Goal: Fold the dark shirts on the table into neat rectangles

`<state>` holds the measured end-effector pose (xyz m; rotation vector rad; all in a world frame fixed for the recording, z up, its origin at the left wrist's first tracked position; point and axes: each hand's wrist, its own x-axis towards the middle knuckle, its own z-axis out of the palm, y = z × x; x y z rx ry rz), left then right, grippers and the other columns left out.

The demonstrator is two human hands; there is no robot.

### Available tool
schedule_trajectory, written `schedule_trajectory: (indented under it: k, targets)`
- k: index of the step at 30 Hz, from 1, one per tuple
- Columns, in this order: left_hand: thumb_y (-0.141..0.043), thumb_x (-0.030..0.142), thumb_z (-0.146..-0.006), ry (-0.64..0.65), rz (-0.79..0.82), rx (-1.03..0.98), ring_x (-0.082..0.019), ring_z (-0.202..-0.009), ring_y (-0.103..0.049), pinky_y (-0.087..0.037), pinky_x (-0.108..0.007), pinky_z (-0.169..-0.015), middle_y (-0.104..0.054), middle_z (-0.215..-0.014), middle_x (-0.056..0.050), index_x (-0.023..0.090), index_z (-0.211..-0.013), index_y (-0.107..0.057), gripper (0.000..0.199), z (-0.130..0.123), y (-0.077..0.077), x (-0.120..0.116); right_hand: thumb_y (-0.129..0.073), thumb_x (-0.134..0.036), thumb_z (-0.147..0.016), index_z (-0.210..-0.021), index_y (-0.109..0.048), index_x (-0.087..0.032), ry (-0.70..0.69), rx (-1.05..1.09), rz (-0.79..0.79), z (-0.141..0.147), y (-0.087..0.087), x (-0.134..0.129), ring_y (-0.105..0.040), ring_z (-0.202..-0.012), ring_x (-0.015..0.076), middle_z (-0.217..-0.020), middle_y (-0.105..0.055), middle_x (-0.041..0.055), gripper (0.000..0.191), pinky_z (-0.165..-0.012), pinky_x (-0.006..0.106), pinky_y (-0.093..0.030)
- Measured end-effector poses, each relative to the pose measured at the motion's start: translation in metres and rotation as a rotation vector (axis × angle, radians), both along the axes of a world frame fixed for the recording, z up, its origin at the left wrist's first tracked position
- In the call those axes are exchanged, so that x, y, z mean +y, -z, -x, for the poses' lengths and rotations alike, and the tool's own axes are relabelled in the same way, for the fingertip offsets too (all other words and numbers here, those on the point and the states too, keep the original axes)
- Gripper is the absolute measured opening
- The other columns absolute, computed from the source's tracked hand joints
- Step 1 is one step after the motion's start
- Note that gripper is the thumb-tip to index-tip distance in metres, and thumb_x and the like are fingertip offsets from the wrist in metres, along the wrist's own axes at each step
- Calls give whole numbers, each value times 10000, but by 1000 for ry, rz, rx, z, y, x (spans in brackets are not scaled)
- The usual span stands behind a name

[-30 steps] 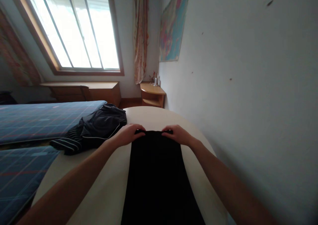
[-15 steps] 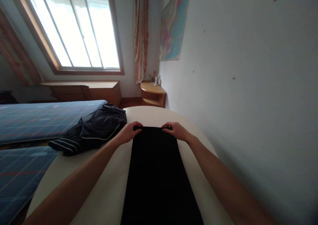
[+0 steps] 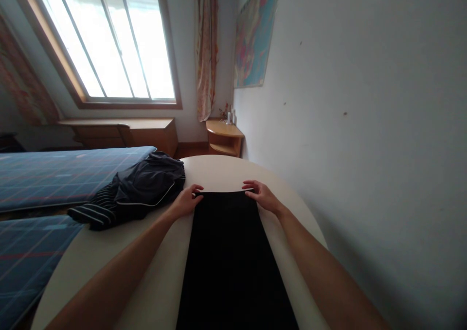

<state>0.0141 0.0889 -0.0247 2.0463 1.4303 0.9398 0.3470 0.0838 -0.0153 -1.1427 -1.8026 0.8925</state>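
Note:
A long piece of plain black cloth, perhaps a garment, lies flat on the pale round table. It is narrow at its far edge and widens toward me, running out of view at the bottom. My left hand is at its far left corner, thumb and fingers parted around the corner. At the far right corner, my right hand has its fingers spread, with the thumb touching or just over the cloth. Neither hand appears to pinch the fabric.
A crumpled dark garment with white stripes lies at the table's left edge, partly against a blue plaid mattress. The white wall runs close along the right. Beyond the table stand a small wooden corner shelf and a low wooden desk.
Both hands have loosened their pinch on the cloth's far edge and moved apart toward its corners. That edge now lies slightly nearer me and looks wider and flatter.

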Motion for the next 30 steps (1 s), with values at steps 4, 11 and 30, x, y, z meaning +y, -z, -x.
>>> schedule_trajectory:
  k: [4,11,30]
  targets:
    - [-598,394,-827,-49,-2,-98,-153,-738,-651,-542,-308,-724,-684,-1044,-82,155,-1118,-615,377,-1,-7,4,-639,-275,-845,-1228,-591,-180,97,34,-104,2,-2,2,-663,-1016,191,-1168,-698,111,398,-905,362,-515]
    - [-609,288,-827,-179,-115,65,-303,-1208,-557,-437,-477,-1053,-587,-1302,-132,187,-1169,-622,357,-22,0,-22,-554,-258,-894,-1124,-684,-180,191,-358,-282,19,3,-8,-596,-1154,223,-1199,-685,106,275,-1057,407,-414]
    - [-337,639,-968,332,-68,540,-377,-1504,-113,-246,-622,-1160,-150,-1648,-110,298,-1582,-218,713,-95,-5,-173,-426,-488,-989,-1372,-587,-272,310,-909,-126,26,-1,-32,-464,-1326,313,-1452,-531,107,469,-1099,502,-326]
